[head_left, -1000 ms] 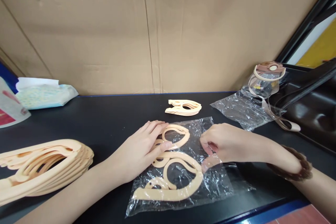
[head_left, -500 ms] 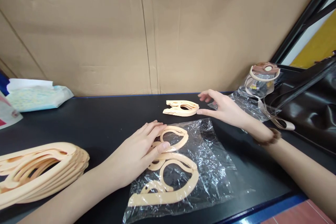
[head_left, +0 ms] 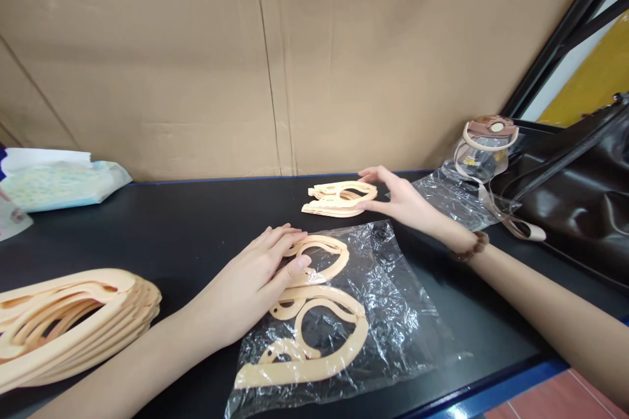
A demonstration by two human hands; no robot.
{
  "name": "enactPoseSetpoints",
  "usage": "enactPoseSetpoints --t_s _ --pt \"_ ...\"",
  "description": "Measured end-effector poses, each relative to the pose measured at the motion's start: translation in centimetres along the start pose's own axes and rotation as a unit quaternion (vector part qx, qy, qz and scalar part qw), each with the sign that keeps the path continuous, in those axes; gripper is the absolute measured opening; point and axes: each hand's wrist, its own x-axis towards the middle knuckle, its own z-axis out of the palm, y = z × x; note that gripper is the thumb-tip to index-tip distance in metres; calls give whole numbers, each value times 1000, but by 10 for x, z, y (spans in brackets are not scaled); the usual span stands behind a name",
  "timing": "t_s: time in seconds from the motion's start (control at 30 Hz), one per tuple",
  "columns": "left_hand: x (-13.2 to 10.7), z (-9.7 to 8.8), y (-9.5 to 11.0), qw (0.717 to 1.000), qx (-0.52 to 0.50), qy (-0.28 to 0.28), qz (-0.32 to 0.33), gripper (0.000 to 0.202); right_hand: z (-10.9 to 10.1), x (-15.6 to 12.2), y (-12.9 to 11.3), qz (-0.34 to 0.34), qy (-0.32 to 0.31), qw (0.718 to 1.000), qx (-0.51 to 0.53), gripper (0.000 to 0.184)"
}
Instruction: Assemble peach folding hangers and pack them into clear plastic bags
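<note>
My left hand (head_left: 268, 275) lies with fingers stretched over a clear plastic bag (head_left: 393, 314). Under and beside that hand are two beige folding hangers (head_left: 339, 366), in the bag or beneath its film. Farther back, my right hand (head_left: 400, 200) pinches the rounded end of a small stack of folded beige hangers (head_left: 344, 200), thumb at the near side and fingers at the far side. The top hanger of this stack looks slightly raised. A taller pile of the same folded hangers (head_left: 83, 321) sits at the left, past my left forearm.
A tissue pack (head_left: 63, 177) lies at the back left. Along the back stands a cardboard wall (head_left: 196, 65). To the right are a clear bottle with a strap (head_left: 486, 150), crumpled plastic film (head_left: 452, 200) and a dark leather bag (head_left: 580, 190). The black table (head_left: 187, 222) has a blue edge.
My right hand has moved left and closed on the end of the small hanger stack, which has lifted a little there. My left hand stays on the bag. The view has shifted slightly.
</note>
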Motion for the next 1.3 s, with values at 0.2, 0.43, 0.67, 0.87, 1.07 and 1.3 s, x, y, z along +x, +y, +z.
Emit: enactPoseSetpoints --t_s 0.2,0.43,0.67,0.87,1.07,1.3 --pt "-1 0 1 1000 -12 15 -2 61 -63 -8 -12 62 19 998 23 46" --pt "0 2 1 1000 -25 9 -15 61 -111 -29 -19 130 -235 961 62 26" --pt "-1 0 2 999 -20 3 -29 60 -72 -24 -26 142 -368 919 -27 35" --pt "-1 0 2 1000 -17 4 -24 59 -62 -22 -18 135 -329 934 -18 25" --pt "0 0 3 1000 -17 -6 -20 59 -62 -46 -53 161 -338 912 -170 42" --pt "1 0 4 1000 -6 -6 -23 62 -38 -68 -70 51 -355 898 -254 43"
